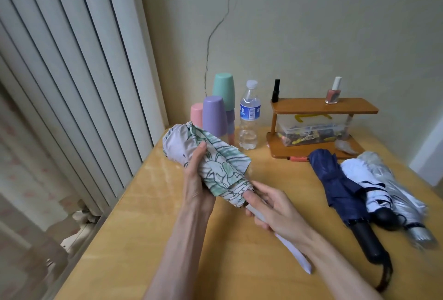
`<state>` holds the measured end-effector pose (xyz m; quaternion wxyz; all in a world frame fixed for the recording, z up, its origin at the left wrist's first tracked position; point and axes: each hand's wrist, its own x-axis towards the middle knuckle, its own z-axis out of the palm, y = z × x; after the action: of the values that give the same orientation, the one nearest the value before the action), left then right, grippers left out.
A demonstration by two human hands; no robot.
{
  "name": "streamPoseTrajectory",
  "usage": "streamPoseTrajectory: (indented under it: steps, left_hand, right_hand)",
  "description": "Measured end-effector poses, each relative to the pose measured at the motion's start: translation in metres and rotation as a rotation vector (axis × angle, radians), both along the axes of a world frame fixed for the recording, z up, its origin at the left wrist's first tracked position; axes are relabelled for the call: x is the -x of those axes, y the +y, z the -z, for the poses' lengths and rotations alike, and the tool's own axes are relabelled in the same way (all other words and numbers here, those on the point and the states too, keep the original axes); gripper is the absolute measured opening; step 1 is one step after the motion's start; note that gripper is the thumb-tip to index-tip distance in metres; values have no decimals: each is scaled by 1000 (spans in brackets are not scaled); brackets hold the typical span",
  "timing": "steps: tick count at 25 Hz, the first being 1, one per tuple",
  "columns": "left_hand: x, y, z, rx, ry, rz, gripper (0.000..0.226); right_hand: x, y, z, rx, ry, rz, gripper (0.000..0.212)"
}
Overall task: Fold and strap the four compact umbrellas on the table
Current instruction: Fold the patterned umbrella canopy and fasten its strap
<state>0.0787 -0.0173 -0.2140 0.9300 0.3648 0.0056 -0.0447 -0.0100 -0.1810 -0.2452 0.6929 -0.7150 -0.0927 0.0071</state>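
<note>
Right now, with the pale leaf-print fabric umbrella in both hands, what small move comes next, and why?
Probably turn the long white handle with the right hand while the left hand squeezes the pale leaf-print fabric umbrella, winding the canopy tight. Its loose fabric flap juts out sideways and no strap shows round it.

light: soft, even, dim | glare: faint sheen on table [148, 203] | edges: wide-angle bending, slight blur
</note>
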Motion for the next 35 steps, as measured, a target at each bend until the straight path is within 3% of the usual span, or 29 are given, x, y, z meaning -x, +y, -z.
streamPoseTrajectory:
  steps: [2,5,6,8,10,12,14,17,19,21,23,25,27,30,32,34,35]
  left_hand:
    - [1,-4,-1,-51,6,-63,38]
    - [-3,-8,2,-46,13,-157,50]
    - [-3,-8,3,-34,-9,-122,50]
    - [3,-5,1,2,-48,-6,42]
    - [8,-3,-3,60,-92,121,32]
    - [12,-3,-5,79,-107,163,32]
    - [11,-4,-3,31,-109,134,53]
    - [7,-5,1,-33,-108,83,91]
    - [8,-6,1,-31,-126,102,100]
    - [11,-4,0,-7,-132,134,75]
    - [11,-3,-1,7,-127,192,60]
    - [11,-3,-4,-14,-111,176,52]
    - [8,-4,-2,-77,-79,93,49]
    - [10,-5,-3,-59,-75,68,40]
    - [10,-5,0,-11,-107,102,35]
    - [14,-6,-1,34,-133,163,17]
    - [15,-6,0,56,-138,183,18]
  right_hand:
    - [1,1,5,151,-75,51,39]
    - [0,3,23,623,-372,315,61]
    - [0,4,21,640,-403,349,61]
    - [-2,4,14,387,-341,257,49]
    - [-1,4,2,99,-190,102,31]
    - [0,2,-5,1,-26,43,26]
    - [1,2,-3,147,-74,105,34]
    - [0,2,16,594,-418,406,55]
    - [0,7,14,555,-453,421,51]
    - [-4,9,8,217,-262,268,37]
    - [-4,7,1,-25,-73,147,43]
    - [-5,4,1,1,-35,113,53]
    - [-2,7,5,133,-130,145,36]
    - [-1,10,10,338,-325,262,50]
    - [-2,12,7,291,-347,265,42]
    - [-3,13,0,121,-243,192,36]
    - [-2,14,-4,28,-158,151,35]
